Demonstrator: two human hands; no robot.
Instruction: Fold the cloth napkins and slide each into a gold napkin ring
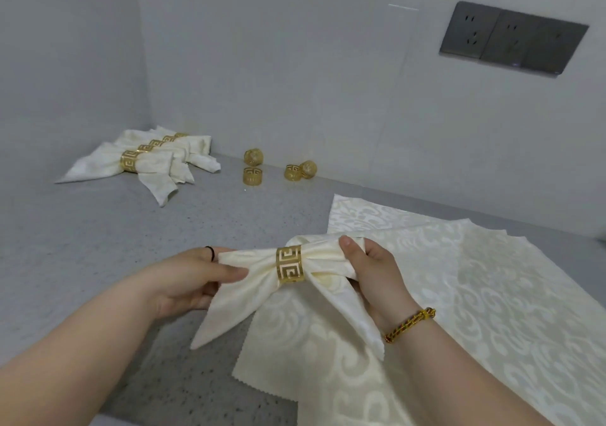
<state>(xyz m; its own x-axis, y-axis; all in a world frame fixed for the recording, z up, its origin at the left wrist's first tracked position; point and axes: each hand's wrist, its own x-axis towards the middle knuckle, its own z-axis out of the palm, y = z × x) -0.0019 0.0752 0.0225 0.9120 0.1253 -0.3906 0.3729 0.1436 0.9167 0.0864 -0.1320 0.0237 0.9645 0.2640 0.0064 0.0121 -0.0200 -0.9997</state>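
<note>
Both hands hold a folded cream damask cloth napkin (262,281) above the near grey speckled bench (98,229). The left hand (193,276) pinches its left end and the right hand (370,268) grips its right end. A gold fretwork napkin ring (290,264) circles its middle.

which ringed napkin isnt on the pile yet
The napkin with its gold ring, gripped by the left hand and right hand over the flat cloths; the other ringed napkins lie piled in the far left corner.
</note>
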